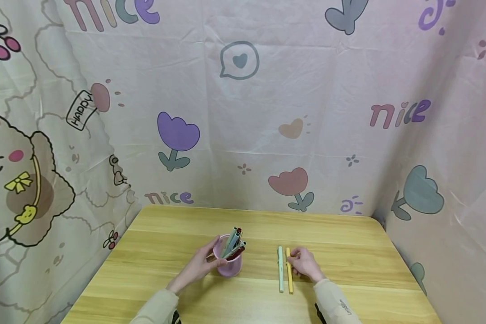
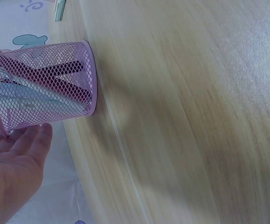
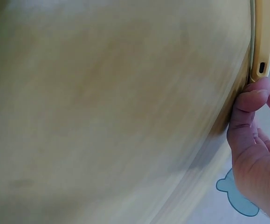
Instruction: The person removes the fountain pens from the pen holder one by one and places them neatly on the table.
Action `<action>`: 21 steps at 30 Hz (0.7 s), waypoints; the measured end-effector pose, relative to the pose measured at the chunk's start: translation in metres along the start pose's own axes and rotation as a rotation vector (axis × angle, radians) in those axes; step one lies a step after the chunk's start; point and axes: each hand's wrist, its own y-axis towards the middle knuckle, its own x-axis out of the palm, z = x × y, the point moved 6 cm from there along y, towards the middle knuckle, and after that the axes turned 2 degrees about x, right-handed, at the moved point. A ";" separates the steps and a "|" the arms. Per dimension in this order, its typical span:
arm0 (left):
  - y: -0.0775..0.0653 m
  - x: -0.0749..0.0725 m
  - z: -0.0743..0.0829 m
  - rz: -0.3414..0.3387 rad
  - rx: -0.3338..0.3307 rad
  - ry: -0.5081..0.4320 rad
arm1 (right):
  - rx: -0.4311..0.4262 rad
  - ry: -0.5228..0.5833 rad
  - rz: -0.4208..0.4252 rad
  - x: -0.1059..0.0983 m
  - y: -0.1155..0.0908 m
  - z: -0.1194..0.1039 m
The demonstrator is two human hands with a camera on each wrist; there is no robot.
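Observation:
My left hand [image 1: 204, 261] grips a pink mesh pen holder [image 1: 231, 268] near its rim, thumb on the near side and fingers around the far side. Several pens [image 1: 234, 243] stand slanted inside it; dark and pale barrels show through the mesh in the left wrist view, where the holder [image 2: 46, 86] has its base at the tabletop. To the right, a yellow pen [image 1: 290, 276] lies lengthwise beside a light green pen [image 1: 281, 270], a narrow gap between them. My right hand [image 1: 305, 262] pinches the yellow pen at its upper part, thumb and forefinger meeting at its edge [image 3: 260, 74].
The wooden table [image 1: 178, 229] has rounded far corners. A printed cloth [image 1: 243, 135] hangs behind it and along both sides.

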 end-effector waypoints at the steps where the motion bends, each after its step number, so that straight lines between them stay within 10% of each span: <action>1: 0.000 0.000 0.000 0.000 0.000 0.001 | -0.003 0.002 0.002 0.000 0.000 0.000; 21: -0.001 -0.001 0.000 0.004 0.005 0.017 | -0.028 -0.004 0.011 0.000 -0.002 -0.001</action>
